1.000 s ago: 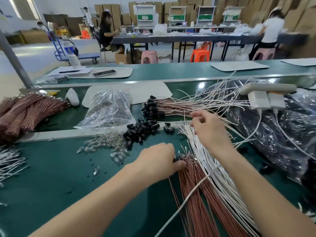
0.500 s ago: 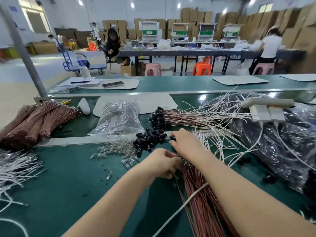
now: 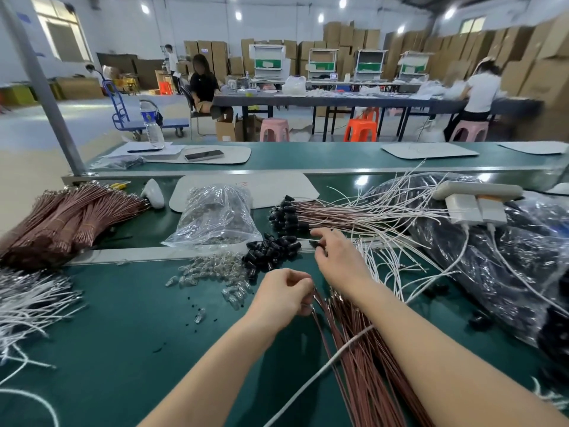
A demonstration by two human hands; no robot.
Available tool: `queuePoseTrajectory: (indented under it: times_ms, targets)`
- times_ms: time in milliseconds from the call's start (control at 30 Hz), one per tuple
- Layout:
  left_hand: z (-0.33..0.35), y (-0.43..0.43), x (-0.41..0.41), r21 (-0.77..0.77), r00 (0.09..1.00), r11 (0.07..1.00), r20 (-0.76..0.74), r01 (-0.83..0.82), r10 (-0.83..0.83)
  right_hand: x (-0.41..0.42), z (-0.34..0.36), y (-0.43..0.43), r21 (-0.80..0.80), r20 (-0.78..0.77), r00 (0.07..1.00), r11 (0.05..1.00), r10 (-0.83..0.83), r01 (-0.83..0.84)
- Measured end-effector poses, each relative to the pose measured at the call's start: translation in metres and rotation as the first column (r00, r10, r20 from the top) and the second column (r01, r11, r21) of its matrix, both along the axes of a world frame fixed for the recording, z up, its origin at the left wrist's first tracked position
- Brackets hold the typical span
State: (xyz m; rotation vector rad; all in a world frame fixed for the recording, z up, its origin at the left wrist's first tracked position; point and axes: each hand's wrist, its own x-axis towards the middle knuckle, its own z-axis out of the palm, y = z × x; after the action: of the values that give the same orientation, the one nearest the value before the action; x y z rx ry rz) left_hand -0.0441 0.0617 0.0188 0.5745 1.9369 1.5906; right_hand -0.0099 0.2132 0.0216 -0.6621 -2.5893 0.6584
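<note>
The tips of the brown wires, fanned along the near right of the green bench, are pinched by the curled left hand. A black cap is pinched by the right hand, just right of the pile of black caps and beyond the clear bulbs. Red marks on the far white mat cannot be read.

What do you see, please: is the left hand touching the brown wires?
Touching: the head view shows the left hand pinching the ends of the brown wires.
</note>
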Motion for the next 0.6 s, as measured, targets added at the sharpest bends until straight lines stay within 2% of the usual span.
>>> queuePoseTrajectory:
  times_ms: [33,100,167,233,267,333,433,533,600]
  targets:
    - [0.001,0.0,0.001,-0.018,1.0,1.0,-0.024,-0.017,0.016,0.004,0.001,-0.001,-0.054,-0.058,0.998,0.999,-0.011,0.008]
    - [0.002,-0.002,0.002,-0.14,0.974,0.989,-0.227,-0.044,0.011,0.012,0.005,-0.002,-0.154,-0.152,0.987,0.988,-0.045,0.022]
    - [0.006,-0.004,0.004,-0.292,0.862,0.954,-0.499,-0.071,-0.089,0.021,0.009,-0.005,-0.244,-0.219,0.972,0.969,-0.083,0.028]
    - [0.01,-0.002,0.007,-0.392,0.707,0.911,-0.68,-0.128,-0.193,0.03,0.012,-0.008,-0.329,-0.273,0.955,0.944,-0.114,0.019]
    - [0.013,-0.001,0.009,-0.428,0.646,0.89,-0.726,-0.157,-0.235,0.035,0.013,-0.01,-0.352,-0.287,0.95,0.936,-0.119,0.011]
    - [0.02,-0.001,0.011,-0.494,0.589,0.851,-0.746,-0.179,-0.309,0.045,0.014,-0.014,-0.376,-0.287,0.952,0.927,-0.106,-0.01]
    - [0.029,-0.004,0.007,-0.495,0.604,0.86,-0.724,-0.121,-0.332,0.059,0.014,-0.025,-0.429,-0.275,0.959,0.901,-0.063,-0.063]
    - [0.038,-0.009,0.0,-0.303,0.704,0.952,-0.684,-0.034,-0.192,0.071,0.014,-0.038,-0.506,-0.283,0.959,0.845,0.028,-0.175]
    - [0.044,-0.014,-0.003,-0.201,0.769,0.98,-0.627,-0.006,-0.124,0.076,0.012,-0.045,-0.504,-0.285,0.951,0.824,0.124,-0.259]
